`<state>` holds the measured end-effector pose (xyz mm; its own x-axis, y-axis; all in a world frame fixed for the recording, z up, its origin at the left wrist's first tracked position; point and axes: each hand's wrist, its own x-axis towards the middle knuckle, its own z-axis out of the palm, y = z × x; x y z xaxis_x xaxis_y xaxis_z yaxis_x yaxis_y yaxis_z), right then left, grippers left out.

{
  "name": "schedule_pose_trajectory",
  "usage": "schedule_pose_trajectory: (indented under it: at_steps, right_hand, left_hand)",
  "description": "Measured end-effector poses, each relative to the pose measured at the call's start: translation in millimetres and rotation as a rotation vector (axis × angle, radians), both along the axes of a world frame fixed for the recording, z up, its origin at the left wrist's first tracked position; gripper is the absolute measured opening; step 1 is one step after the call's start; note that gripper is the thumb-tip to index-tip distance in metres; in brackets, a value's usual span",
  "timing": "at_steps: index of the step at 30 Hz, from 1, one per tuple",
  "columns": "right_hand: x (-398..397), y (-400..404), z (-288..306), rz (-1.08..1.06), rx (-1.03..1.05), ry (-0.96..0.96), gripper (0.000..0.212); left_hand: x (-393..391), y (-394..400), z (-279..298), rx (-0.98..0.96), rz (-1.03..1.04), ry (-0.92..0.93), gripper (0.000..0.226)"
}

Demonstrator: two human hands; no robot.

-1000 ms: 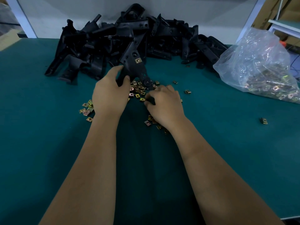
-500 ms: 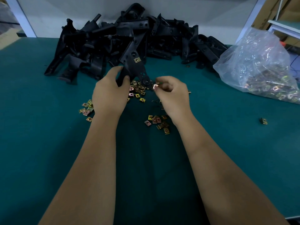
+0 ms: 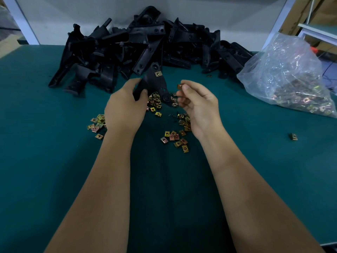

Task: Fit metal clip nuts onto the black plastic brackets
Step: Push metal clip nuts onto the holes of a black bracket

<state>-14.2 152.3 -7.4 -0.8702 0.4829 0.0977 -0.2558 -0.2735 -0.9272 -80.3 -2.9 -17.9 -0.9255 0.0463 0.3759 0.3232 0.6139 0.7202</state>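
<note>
My left hand [image 3: 125,108] grips a black plastic bracket [image 3: 155,85] by its left end, above the green table. One brass clip nut [image 3: 158,73] sits fitted near the bracket's far end. My right hand [image 3: 198,105] is raised just right of the bracket and pinches a single clip nut [image 3: 179,86] between thumb and forefinger. Several loose clip nuts [image 3: 175,138] lie scattered on the table under and between my hands, with another small cluster [image 3: 96,123] to the left.
A large pile of black brackets [image 3: 145,46] fills the back of the green table [image 3: 54,170] against the wall. A clear plastic bag of clip nuts [image 3: 291,77] lies at the right. One stray nut [image 3: 293,136] sits alone on the right side.
My right hand lifted off the table from the scattered nuts with one clip nut pinched, and moved up and right beside the bracket. My left hand and the bracket stayed almost still.
</note>
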Motion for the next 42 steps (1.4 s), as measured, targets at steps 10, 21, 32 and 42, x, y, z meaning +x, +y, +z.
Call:
schedule_pose_trajectory:
  at_steps: [10, 21, 32, 42]
  right_hand:
    - [-3.2, -2.4, -2.5, -0.005, 0.094, -0.050, 0.016]
    - [-1.2, -5.0, 0.5, 0.022, 0.063, -0.096, 0.012]
    - [-6.2, -6.6, -4.4, -0.013, 0.044, -0.098, 0.011]
    - [-5.9, -15.8, -4.5, -0.137, 0.254, -0.113, 0.025]
  left_hand:
    - [1.4, 0.8, 0.5, -0.006, -0.005, -0.007, 0.040]
    - [4.9, 3.1, 2.2, 0.010, -0.038, 0.024, 0.041]
    - [4.5, 4.9, 1.5, -0.005, -0.048, 0.051, 0.040]
    - [6.4, 9.6, 1.0, 0.001, -0.011, 0.113, 0.040]
